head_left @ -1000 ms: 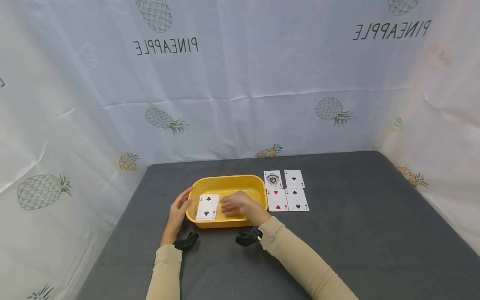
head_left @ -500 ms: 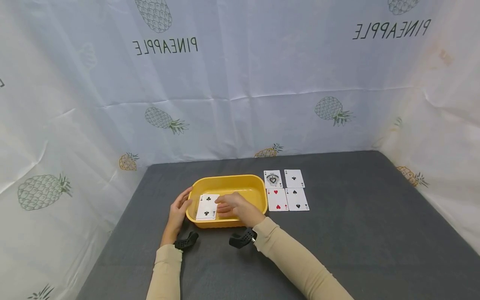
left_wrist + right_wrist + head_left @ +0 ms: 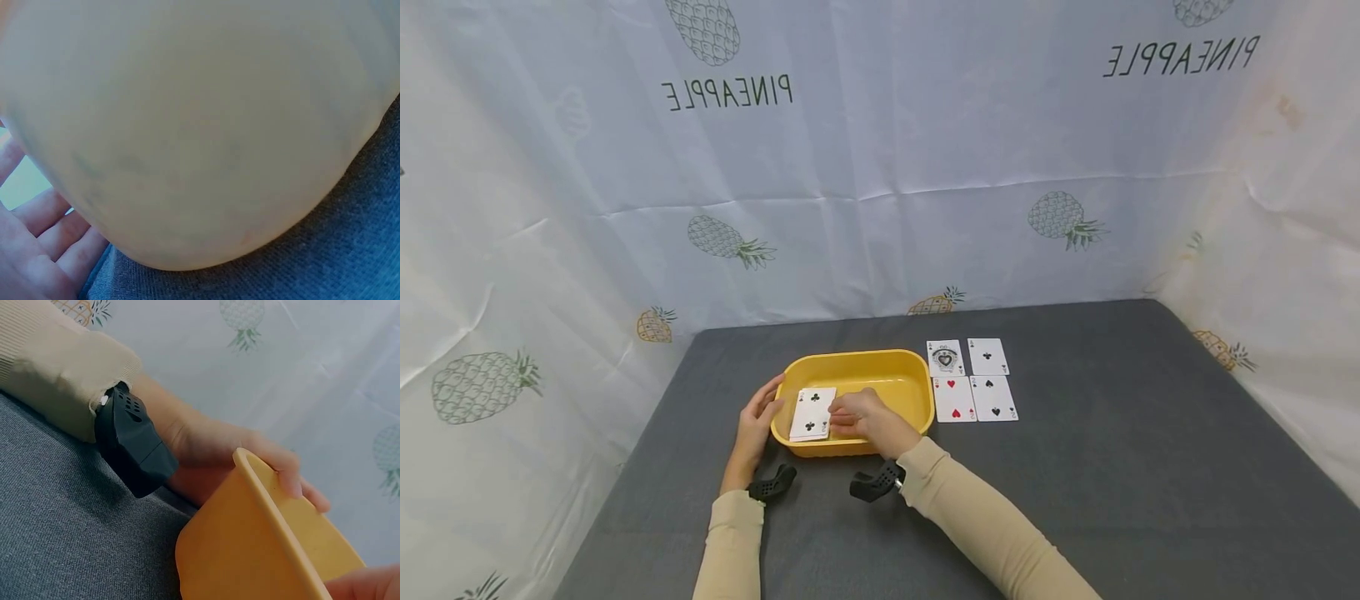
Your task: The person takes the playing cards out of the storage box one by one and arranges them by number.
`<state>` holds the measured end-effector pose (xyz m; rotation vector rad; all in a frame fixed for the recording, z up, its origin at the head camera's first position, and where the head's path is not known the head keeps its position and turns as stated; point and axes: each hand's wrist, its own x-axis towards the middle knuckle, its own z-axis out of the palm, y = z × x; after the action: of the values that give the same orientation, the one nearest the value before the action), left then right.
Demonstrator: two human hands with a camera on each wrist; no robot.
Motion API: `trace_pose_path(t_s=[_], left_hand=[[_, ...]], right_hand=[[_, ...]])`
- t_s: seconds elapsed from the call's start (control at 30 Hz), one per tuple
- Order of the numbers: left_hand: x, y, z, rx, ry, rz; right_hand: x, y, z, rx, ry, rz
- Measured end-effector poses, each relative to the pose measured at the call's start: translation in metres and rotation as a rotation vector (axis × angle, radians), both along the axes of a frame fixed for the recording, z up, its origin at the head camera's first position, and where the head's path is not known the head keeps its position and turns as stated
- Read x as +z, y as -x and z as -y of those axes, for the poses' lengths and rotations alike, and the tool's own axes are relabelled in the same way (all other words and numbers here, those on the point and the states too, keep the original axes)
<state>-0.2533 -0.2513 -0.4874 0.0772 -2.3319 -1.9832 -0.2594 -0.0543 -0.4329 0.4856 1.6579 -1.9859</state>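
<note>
A yellow plastic tray (image 3: pixel 891 364) with rounded corners stands on the dark cloth. My left hand (image 3: pixel 754 432) grips its left end; in the right wrist view the thumb of this hand (image 3: pixel 215 442) bends over the rim. Inside the tray, at its left, lies a small pile of playing cards (image 3: pixel 812 412), the two of clubs on top. My right hand (image 3: pixel 867 417) reaches over the tray's near rim, bent fingers at the right edge of the pile. Whether they pinch a card is too small to tell. In the left wrist view the tray's outer wall (image 3: pixel 206 144) hides most else.
Right of the tray, face-up cards lie in two rows: an ace of spades (image 3: pixel 945 358) and ace of clubs (image 3: pixel 988 357) behind, a two of hearts (image 3: pixel 954 400) and two of spades (image 3: pixel 994 398) in front. A white pineapple-print curtain (image 3: pixel 880 250) borders the cloth (image 3: pixel 1112 467).
My right hand has moved left inside the tray until its fingertips meet the right edge of the card pile. The left hand stays on the tray, and the cards outside have not moved.
</note>
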Motion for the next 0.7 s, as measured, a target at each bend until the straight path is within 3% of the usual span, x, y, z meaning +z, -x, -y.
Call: trace_pose_path(t_s=[0.2, 0.57, 0.7], left_hand=[[-0.001, 0.001, 0.001, 0.002, -0.014, -0.002], [-0.004, 0.002, 0.002, 0.003, -0.01, -0.011], [-0.002, 0.001, 0.001, -0.006, -0.008, -0.003]], right_hand=[[-0.003, 0.005, 0.009, -0.018, -0.032, -0.022], [-0.006, 0.01, 0.022, 0.029, -0.31, -0.09], [-0.006, 0.01, 0.023, 0.035, -0.332, -0.091]])
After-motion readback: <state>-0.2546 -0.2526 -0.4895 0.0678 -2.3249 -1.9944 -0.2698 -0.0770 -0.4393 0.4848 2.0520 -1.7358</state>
